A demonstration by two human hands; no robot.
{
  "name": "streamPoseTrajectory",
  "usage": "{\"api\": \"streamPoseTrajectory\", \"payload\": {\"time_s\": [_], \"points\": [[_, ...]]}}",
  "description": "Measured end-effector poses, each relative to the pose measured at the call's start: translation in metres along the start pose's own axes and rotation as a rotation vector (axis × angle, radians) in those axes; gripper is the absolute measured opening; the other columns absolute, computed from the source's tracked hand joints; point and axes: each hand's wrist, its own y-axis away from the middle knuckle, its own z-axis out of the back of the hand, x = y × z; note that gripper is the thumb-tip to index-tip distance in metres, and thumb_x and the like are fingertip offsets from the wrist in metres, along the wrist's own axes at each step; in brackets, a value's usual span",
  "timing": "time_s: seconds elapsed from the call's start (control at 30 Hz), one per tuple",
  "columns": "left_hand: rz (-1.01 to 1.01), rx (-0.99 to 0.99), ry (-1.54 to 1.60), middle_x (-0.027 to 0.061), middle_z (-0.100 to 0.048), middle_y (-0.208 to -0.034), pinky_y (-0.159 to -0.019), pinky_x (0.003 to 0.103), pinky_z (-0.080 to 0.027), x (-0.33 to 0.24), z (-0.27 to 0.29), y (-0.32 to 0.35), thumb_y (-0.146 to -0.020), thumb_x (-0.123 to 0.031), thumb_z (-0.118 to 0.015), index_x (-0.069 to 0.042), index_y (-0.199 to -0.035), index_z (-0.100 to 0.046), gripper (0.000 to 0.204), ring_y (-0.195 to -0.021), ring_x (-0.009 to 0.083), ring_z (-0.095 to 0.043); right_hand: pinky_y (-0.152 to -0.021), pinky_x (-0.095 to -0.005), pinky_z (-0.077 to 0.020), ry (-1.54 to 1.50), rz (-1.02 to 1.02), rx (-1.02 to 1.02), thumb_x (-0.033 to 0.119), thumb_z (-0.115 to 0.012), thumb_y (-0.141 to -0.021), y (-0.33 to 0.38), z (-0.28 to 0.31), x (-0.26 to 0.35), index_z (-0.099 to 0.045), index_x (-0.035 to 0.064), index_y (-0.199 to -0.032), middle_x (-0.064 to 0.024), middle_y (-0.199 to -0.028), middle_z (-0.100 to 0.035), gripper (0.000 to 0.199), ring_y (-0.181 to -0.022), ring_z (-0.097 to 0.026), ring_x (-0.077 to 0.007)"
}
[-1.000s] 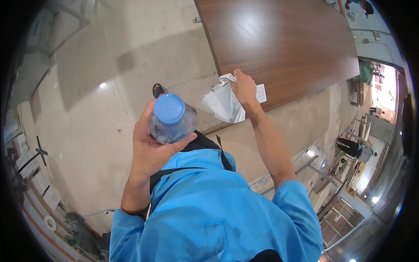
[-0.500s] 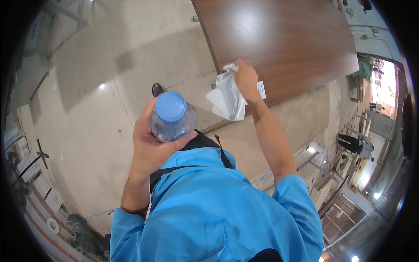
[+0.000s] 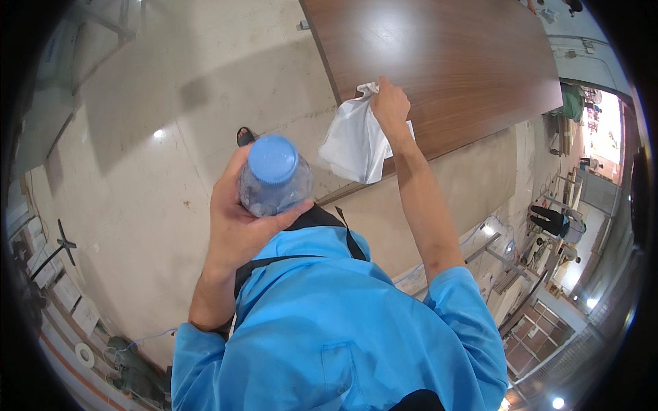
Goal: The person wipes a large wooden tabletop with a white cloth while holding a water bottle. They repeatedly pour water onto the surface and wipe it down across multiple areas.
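My left hand [image 3: 234, 218] is wrapped round a clear jar [image 3: 282, 194] with a ribbed blue lid [image 3: 273, 159], held upright in front of my body. The lid is on, and what the jar contains, if anything, cannot be made out. My right hand [image 3: 391, 104] pinches a white cloth [image 3: 353, 139] by its upper corner. The cloth hangs loosely by the near left corner of a brown wooden table [image 3: 439, 61], partly over its edge. A small white label or paper on the table shows just behind my right wrist.
Tiled floor [image 3: 137, 205] lies to the left, with a sandal-clad foot [image 3: 245, 135] below the jar. Along the left rim is a black stand [image 3: 64, 244]. Far right, a person [image 3: 558, 223] is near workshop benches and a bright doorway.
My right hand has moved up and slightly farther over the table, and the white cloth now hangs more spread out. My left hand and the jar have hardly moved.
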Motion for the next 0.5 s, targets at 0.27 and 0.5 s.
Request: {"api": "streamPoseTrajectory", "payload": {"time_s": [0.27, 0.5], "points": [[-0.055, -0.045, -0.032, 0.0071, -0.068, -0.113, -0.096, 0.032, -0.054, -0.002, 0.011, 0.008, -0.069, 0.002, -0.091, 0.001, -0.132, -0.056, 0.072, -0.106, 0.016, -0.067, -0.092, -0.0376, -0.0535, -0.48, -0.375, 0.763, 0.02, -0.081, -0.085, 0.034, 0.066, -0.058, -0.074, 0.0008, -0.116, -0.0127, -0.108, -0.075, 0.038, -0.101, -0.068, -0.0208], [0.014, 0.004, -0.024, 0.0079, -0.069, -0.115, -0.094, 0.032, -0.055, -0.008, 0.003, 0.001, -0.07, 0.002, -0.092, 0.001, -0.129, -0.057, 0.068, -0.105, 0.0166, -0.067, -0.089, -0.0436, -0.0538, -0.552, -0.003, -0.386, 0.014, -0.075, -0.09, 0.015, 0.095, -0.07, -0.068, 0.0021, -0.115, -0.014, -0.11, -0.072, 0.029, -0.101, -0.069, -0.03]]}}
